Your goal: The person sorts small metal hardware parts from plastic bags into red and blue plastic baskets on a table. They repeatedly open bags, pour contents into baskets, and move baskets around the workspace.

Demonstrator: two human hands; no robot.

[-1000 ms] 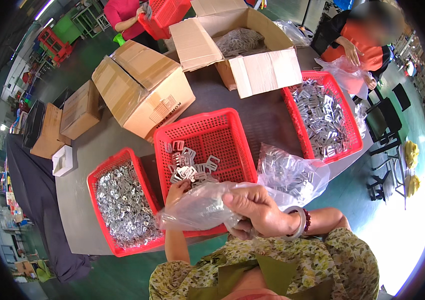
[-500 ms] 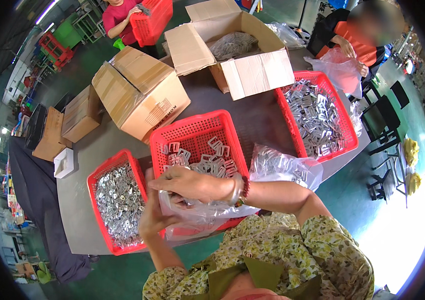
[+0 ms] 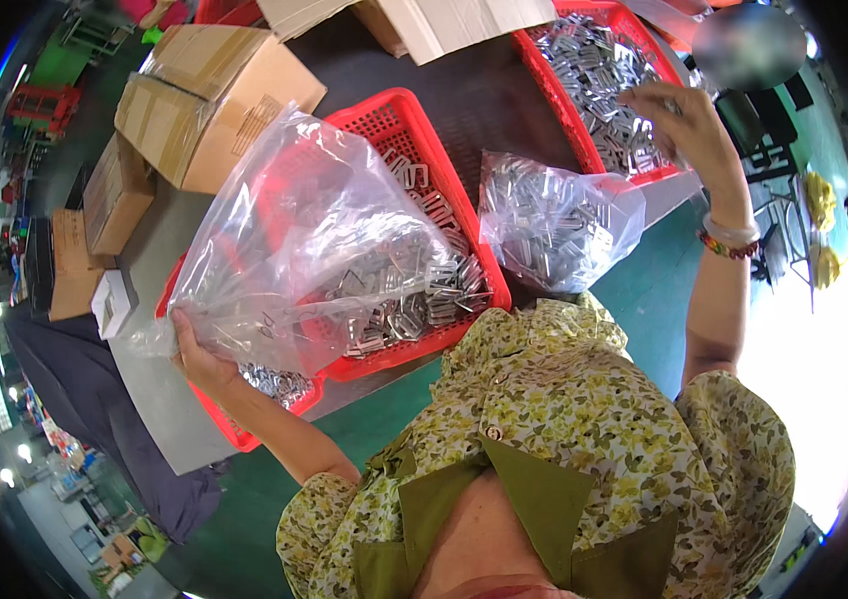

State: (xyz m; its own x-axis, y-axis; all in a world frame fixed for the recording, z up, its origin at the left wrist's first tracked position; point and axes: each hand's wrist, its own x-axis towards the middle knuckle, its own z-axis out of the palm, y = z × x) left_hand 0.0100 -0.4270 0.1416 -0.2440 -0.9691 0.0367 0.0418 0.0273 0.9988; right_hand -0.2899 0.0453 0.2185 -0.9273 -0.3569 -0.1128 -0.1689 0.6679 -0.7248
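At nine o'clock, my left hand grips the clear plastic bag shut-fisted over the middle red basket; my right hand, fingers loosely curled, reaches metal clips at one o'clock.

A person's left hand gripped a clear plastic bag holding metal buckles, raised over a red basket on the table. The right hand reached into another red basket of buckles. A filled bag lay between them.
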